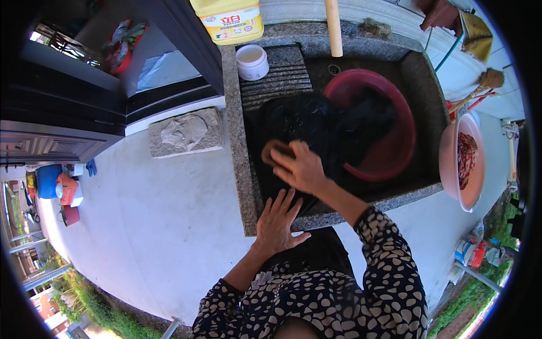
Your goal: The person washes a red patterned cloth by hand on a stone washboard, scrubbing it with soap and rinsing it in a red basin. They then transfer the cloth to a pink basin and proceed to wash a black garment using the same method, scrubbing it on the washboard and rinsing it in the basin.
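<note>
1. Clock readings are from the right hand [302,169], 12 at the top edge.
2. Right hand: forearm enters from 5, fingers directed to 10, closed around a brown block [270,152], underside hidden, on black cloth [296,116].
3. Left hand [275,223], at 7: palm down, fingers spread and pointing up, thumb toward 3; grip wide, fingertips on the cloth by the near edge of the stone sink [241,186].
4. Labelling: yellow jug [231,28], at 11, carries a printed label with red characters.
5. Surroundings: white tub [252,63] at 11; wooden rod [333,28] at 12; red basin [405,141] at 2, containing black fabric; pink basin [447,155] at 3, outside the sink.
</note>
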Motion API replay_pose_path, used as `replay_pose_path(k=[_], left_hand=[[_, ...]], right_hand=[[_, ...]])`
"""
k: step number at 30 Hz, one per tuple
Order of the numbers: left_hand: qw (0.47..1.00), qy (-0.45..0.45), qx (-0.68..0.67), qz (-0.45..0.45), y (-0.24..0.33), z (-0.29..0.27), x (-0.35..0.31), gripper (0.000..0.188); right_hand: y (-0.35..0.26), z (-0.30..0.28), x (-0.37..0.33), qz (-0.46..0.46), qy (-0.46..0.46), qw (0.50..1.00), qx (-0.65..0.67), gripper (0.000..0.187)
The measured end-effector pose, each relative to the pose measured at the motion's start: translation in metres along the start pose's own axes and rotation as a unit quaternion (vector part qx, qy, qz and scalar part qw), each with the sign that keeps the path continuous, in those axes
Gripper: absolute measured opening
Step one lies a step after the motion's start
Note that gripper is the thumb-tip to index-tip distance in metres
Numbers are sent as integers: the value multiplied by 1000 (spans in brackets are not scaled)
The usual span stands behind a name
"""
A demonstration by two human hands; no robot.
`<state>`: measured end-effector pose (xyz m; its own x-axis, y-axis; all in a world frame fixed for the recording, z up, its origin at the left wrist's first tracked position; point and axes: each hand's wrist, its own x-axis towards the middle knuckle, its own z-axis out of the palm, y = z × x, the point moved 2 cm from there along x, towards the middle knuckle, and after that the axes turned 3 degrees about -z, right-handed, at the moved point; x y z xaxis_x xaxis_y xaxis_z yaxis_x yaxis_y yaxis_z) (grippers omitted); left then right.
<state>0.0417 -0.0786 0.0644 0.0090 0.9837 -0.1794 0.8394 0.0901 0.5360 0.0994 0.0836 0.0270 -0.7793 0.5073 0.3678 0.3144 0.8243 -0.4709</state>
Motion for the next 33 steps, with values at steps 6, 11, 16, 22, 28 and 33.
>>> replay_pose_path(k=[6,11,16,22,28,33], left_hand=[[999,38,-23,11,18,5,-3,80],[998,36,-48,14,27,6,-4,75],[988,150,-2,-22,-16,-27,46,61],[971,104,197,-83,-45,-3,94,41],[981,94,152,-73,-25,4,65,37],[983,161,27,-89,-12,7,41,40]], right_hand=[[31,-27,-16,-64,14,996,-61,52],[136,-13,27,256,100,958,-88,41],[104,-19,18,243,123,962,-31,40],[26,4,20,9,42,995,-87,44],[112,-36,5,245,70,961,-107,37],[34,-34,15,74,93,992,-33,36]])
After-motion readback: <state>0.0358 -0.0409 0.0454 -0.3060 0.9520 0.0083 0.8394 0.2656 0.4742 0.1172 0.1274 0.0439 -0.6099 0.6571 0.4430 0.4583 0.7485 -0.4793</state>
